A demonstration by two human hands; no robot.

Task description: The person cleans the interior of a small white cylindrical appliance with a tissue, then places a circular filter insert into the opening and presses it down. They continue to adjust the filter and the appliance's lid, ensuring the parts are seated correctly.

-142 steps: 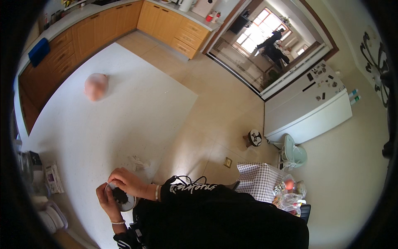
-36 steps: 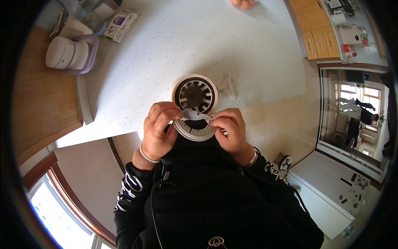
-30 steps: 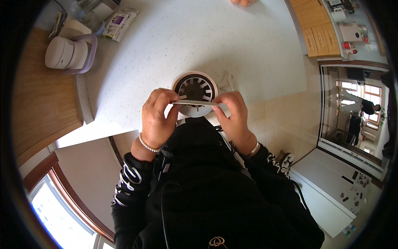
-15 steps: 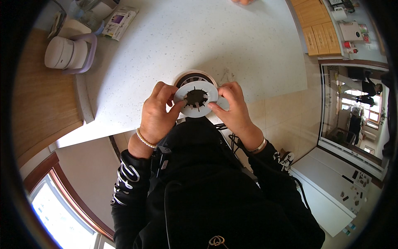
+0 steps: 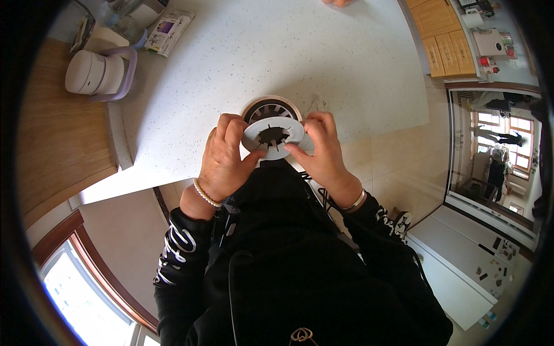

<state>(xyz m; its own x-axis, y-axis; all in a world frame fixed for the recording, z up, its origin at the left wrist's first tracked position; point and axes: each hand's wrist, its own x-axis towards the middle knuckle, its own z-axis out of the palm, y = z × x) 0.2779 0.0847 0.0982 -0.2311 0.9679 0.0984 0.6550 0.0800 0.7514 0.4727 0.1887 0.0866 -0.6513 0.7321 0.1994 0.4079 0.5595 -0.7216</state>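
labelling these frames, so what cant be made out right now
Head view:
Round container: near side, mostly hidden behind the white ring.
White ring: back, turned from the camera.
Peach-coloured things: cut off by the top edge.
Distant person: too small for detail.

Your slotted ring [image 5: 250, 137] is light grey. Beyond the ring, you see the round vessel [image 5: 270, 97]: pale pink rim, black band, pale stripes. Left of the ring, the canister [image 5: 83, 72] is white, the curved bar [image 5: 133, 69] lilac. Right of the ring, the cabinets [image 5: 451, 55] are yellow-brown. Around the ring, your countertop [image 5: 219, 63] is white, speckled grey.
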